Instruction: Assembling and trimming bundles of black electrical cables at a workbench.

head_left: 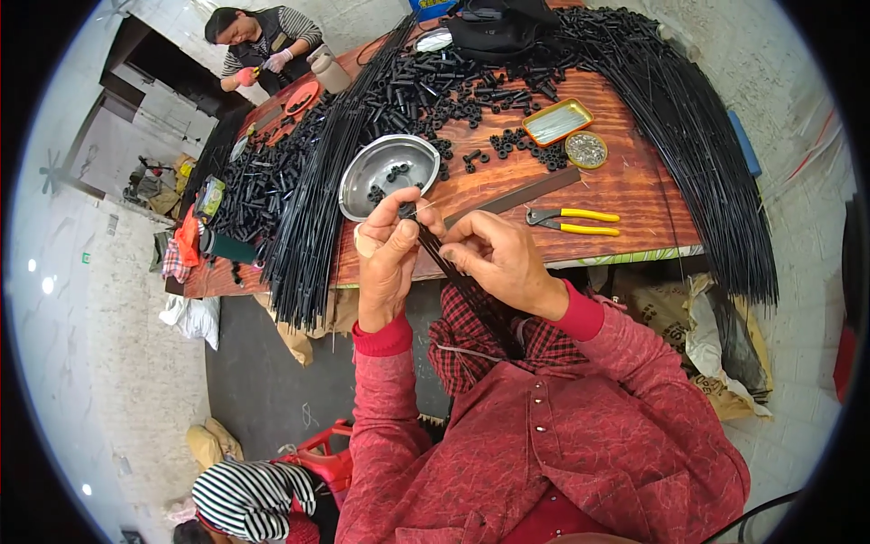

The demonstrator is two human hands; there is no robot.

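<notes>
Red-brown wood-grain table. Long bundle of thin black rods, draped over its right side. Slender sheaf of black rods, slanting from hands to lap. Oval shiny metal bowl. Left hand: thumb and fingers curled nearly closed. Right hand: fingertips pinched together (on what, cannot tell). Yellow-handled steel pliers. Small round black piece, held in the left fingertips.

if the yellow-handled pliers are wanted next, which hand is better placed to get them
Right, likely: the right hand is nearer the yellow-handled pliers, while the left hand is farther off, holding up a small black part.
</notes>
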